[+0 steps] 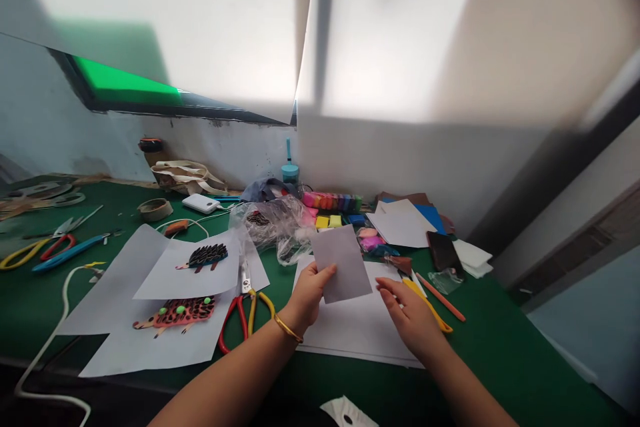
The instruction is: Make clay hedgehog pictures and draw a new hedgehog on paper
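Observation:
My left hand (307,293), with a gold bangle at its wrist, pinches the lower left edge of a small rectangular sheet of paper (345,263). That sheet is held up above larger white sheets (360,337) lying on the green table. Just to its right hovers my right hand (407,313), fingers apart and holding nothing, near a yellow-handled tool (443,323) partly hidden behind it. Left of my left wrist lie scissors (246,307) with one red and one yellow handle. Two papers bearing hedgehog figures, one black (207,255) and one pink (183,315), rest farther left.
Coloured clay packs (333,201) and crumpled plastic bags (270,220) sit at the back. A dark phone (444,252) and an orange pencil-like stick (443,297) lie right. Pliers (70,253), a tape roll (155,209) and a white cable (65,300) are left.

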The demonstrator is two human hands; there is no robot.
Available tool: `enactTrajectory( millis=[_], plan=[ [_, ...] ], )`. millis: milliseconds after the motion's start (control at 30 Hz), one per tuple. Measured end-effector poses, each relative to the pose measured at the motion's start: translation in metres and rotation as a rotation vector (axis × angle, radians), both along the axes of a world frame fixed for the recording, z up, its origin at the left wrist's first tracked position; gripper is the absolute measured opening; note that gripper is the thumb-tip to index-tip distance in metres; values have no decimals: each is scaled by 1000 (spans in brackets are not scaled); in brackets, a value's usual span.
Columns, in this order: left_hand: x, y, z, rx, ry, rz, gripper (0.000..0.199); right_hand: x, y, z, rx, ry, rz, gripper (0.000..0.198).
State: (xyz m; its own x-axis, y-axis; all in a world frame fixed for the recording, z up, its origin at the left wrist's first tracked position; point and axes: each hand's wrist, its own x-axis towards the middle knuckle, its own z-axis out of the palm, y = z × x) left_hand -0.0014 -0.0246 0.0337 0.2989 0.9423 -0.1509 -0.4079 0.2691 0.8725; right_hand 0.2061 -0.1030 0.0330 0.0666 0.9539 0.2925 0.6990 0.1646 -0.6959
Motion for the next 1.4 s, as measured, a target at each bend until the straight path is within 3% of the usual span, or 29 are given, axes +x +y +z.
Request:
enactTrajectory(
  millis=[100, 167, 300, 467, 567, 700, 800, 967, 1100, 1200, 1267, 1400],
  plan=[
    [-4, 5, -6, -15, -28, 19, 49, 30, -4, -10, 32, -416, -180, 38],
    [-4, 4, -12, -31, -50, 29, 49, 47, -8, -17, -52, -558, -296, 39],
    [-2, 2, -23, -51, -71, 51, 48, 66, -17, -26, -237, -555, -305, 27],
    [-3, 3, -25, -47, -81, 57, 49, 69, -21, -28, -281, -491, -334, 22],
    [-3, 4, -27, -43, -78, 64, 50, 66, -19, -25, -363, -482, -362, 27],
    [-2, 5, -29, -46, -89, 72, 50, 66, -16, -19, -461, -488, -401, 51],
    [-2, 5, -29, -44, -101, 71, 50, 72, -18, -12, -507, -410, -388, 60],
    [-2, 4, -26, -52, -112, 94, 49, 73, -25, 2, -473, -186, -276, 60],
    [-3, 3, -22, -73, -156, 103, 49, 50, -35, 12, -353, -53, -97, 55],
    [-5, 4, -21, -94, -191, 119, 49, 27, -41, 12, -364, 54, 22, 54],
    [-6, 7, -22, -106, -205, 137, 48, 16, -44, 10, -404, 116, 60, 55],
    [-8, 12, -26, -125, -218, 192, 45, 3, -45, 10, -356, 29, 69, 49]
  ],
)
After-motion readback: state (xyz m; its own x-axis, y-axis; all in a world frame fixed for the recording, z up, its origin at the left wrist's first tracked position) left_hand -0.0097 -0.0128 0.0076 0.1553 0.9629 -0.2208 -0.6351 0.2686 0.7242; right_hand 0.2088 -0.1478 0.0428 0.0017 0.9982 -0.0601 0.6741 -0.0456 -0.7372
